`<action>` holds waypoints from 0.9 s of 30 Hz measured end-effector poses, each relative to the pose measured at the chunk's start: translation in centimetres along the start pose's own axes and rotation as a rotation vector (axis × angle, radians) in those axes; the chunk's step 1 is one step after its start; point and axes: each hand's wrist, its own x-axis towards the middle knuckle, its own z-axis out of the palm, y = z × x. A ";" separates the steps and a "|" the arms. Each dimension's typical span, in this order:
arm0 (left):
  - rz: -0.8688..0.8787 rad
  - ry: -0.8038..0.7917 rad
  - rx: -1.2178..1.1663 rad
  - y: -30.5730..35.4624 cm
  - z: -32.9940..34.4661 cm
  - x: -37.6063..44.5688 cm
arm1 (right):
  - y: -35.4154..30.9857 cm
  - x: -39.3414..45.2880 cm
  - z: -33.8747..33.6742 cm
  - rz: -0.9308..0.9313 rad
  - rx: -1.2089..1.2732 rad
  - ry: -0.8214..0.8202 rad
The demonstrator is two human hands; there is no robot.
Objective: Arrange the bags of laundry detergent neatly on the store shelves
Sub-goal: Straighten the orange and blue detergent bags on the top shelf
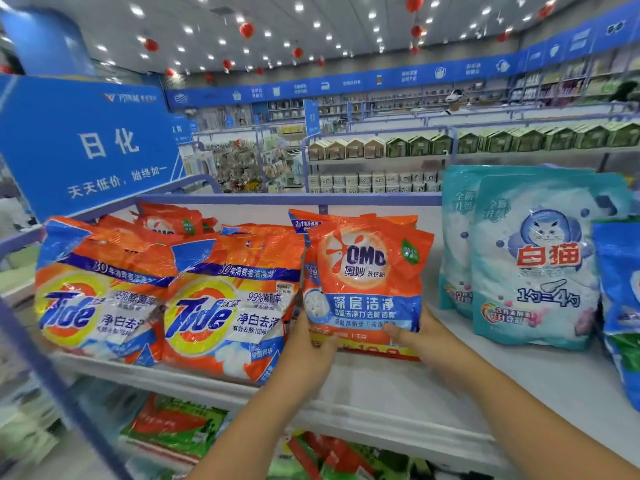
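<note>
Left hand (pixel 313 344), right hand (pixel 417 336) — both gripping bag

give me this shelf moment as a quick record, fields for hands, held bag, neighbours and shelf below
left hand: grips the OMO bag's lower left edge
right hand: grips its lower right edge
OMO bag: upright, front facing out, more OMO bags behind
Tide bags: to its left, leaning back
teal cat-logo bags: to its right, upright, a gap between
lower shelf bags: green and red, brand unreadable

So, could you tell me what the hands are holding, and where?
Both the left hand and right hand grip the orange OMO bag at its bottom corners.
</note>
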 end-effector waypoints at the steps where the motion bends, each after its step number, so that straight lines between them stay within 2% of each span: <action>1: 0.046 -0.006 -0.004 -0.3 -1.0 -0.5 | -0.5 -0.2 0.1 -0.004 -0.053 -0.001; 4: 0.146 0.052 -0.046 -1.1 -4.9 -1.9 | -1.2 0.0 0.8 0.030 -0.112 0.073; 9: 0.172 0.211 -0.149 -3.8 -12.9 -3.5 | -1.8 -0.4 2.0 0.184 -0.147 0.217; 11: 0.148 0.302 -0.108 -6.1 -16.2 -2.7 | -2.7 -0.9 3.1 0.218 -0.238 0.437; 13: 0.115 0.381 -0.056 -8.4 -19.2 -1.2 | -4.2 -1.7 5.7 0.112 -0.344 0.729; 14: 0.110 0.396 -0.024 -9.3 -20.3 -0.5 | -5.4 -2.2 7.8 0.030 -0.344 0.778; 16: 0.123 0.371 0.054 -10.8 -21.4 0.9 | -7.1 -2.5 12.5 -0.030 -0.244 0.679; 18: 0.106 0.296 0.121 -11.7 -21.7 2.1 | -7.5 -2.0 16.6 0.054 -0.129 0.469; 21: 0.034 0.121 0.090 -12.7 -22.1 3.7 | -7.3 -1.0 20.5 0.157 -0.087 0.178; 24: -0.008 -0.004 0.027 -13.1 -22.4 4.7 | -7.1 0.0 21.8 0.185 -0.009 0.091; 27: 0.001 -0.011 -0.107 -13.0 -22.4 4.7 | -7.2 0.7 22.2 0.201 0.115 0.094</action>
